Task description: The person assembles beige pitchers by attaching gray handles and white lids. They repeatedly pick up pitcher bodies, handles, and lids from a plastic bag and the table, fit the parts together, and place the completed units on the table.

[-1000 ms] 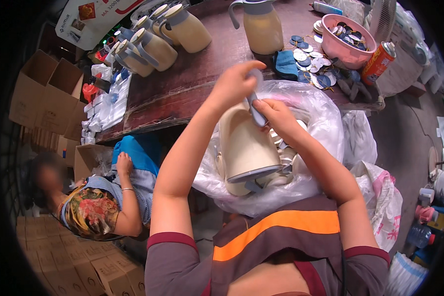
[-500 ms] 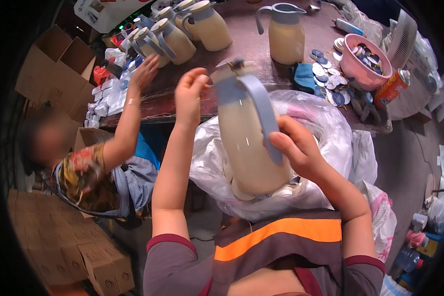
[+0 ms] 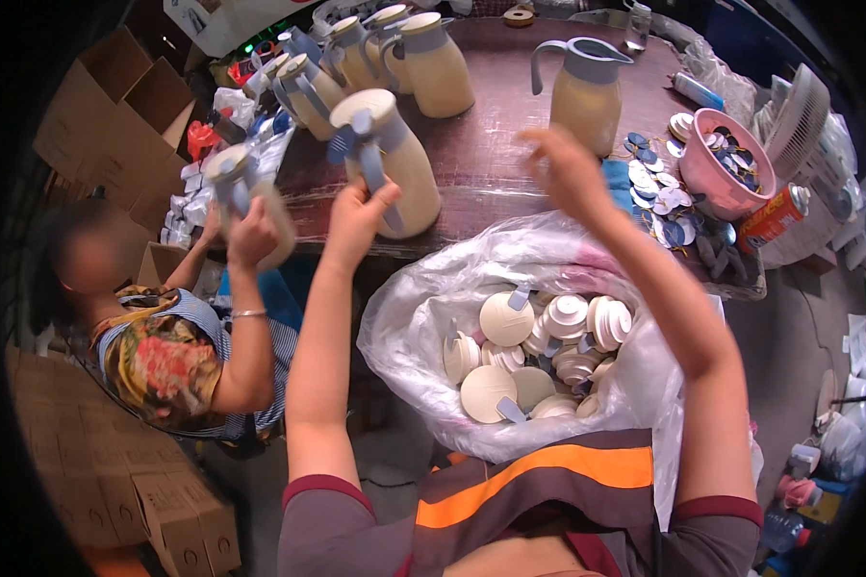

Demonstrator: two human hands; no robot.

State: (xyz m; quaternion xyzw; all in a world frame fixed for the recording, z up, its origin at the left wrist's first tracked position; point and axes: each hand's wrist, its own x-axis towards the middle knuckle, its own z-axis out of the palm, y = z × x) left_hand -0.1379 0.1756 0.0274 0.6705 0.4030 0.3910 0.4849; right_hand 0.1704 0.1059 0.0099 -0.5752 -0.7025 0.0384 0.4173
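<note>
My left hand (image 3: pixel 361 219) is wrapped round the grey-blue handle of a cream vacuum jug (image 3: pixel 412 183) at the table's near edge. That jug has a cream lid on top and a dark blue round tag (image 3: pixel 338 146) hanging by the handle. My right hand (image 3: pixel 570 173), a little blurred, stretches over the table with its fingers extended and nothing visible in them. Just beyond it stands a lidless cream jug (image 3: pixel 587 111) with a grey-blue collar and spout. Below my arms a clear plastic bag (image 3: pixel 394 327) lies open, full of cream lids (image 3: pixel 507 319).
Several lidded jugs (image 3: pixel 440 77) stand at the table's back left. On the right are a pink bowl (image 3: pixel 695 178) of round tags, loose tags (image 3: pixel 656 192) and an orange spray can (image 3: pixel 777 216). At left, a co-worker holds a blurred jug (image 3: pixel 277 226) near cardboard boxes (image 3: pixel 96 106).
The lidded jug has gone from my right hand above the bag to my left hand at the table edge. My right hand has moved forward toward the lidless jug. The co-worker now holds a jug.
</note>
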